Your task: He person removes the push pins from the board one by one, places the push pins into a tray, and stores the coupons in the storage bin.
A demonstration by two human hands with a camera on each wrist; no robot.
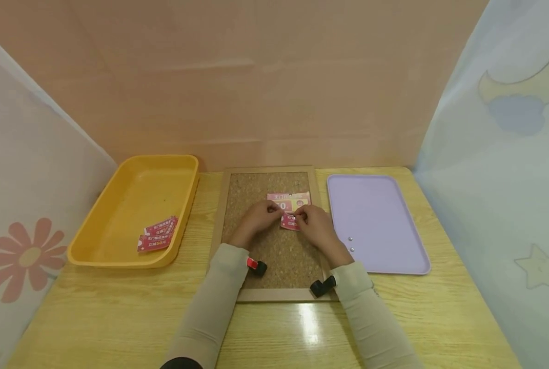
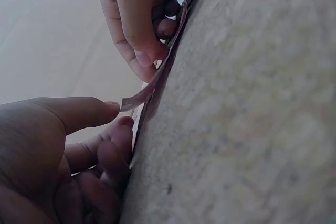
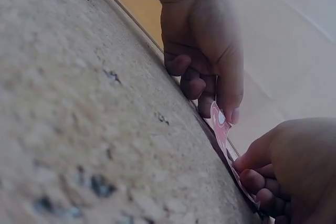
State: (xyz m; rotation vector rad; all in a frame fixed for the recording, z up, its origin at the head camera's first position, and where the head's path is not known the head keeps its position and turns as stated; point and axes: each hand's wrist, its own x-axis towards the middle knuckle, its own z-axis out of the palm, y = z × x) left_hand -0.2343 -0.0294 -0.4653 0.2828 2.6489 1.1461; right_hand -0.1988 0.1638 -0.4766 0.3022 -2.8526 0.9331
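On the cork board (image 1: 265, 271) lies a pink-and-yellow printed coupon (image 1: 279, 196), partly covered by the fingers. Just below it is a smaller red coupon (image 1: 289, 224), bent and slightly raised from the cork in both wrist views. My left hand (image 1: 259, 218) pinches its upper left corner between thumb and fingers. With thumb and index finger together, my right hand (image 1: 319, 225) grips the coupon's upper edge, farther right. Whether a tack is also between these fingertips is hidden. The coupon's right part is behind the right hand.
To the left stands a yellow tray (image 1: 131, 179) holding several red coupons (image 1: 156, 241). At right, a lilac tray (image 1: 371, 215) carries two small silver tacks (image 1: 350, 239) near its left edge. A wooden frame (image 1: 274, 295) borders the cork.
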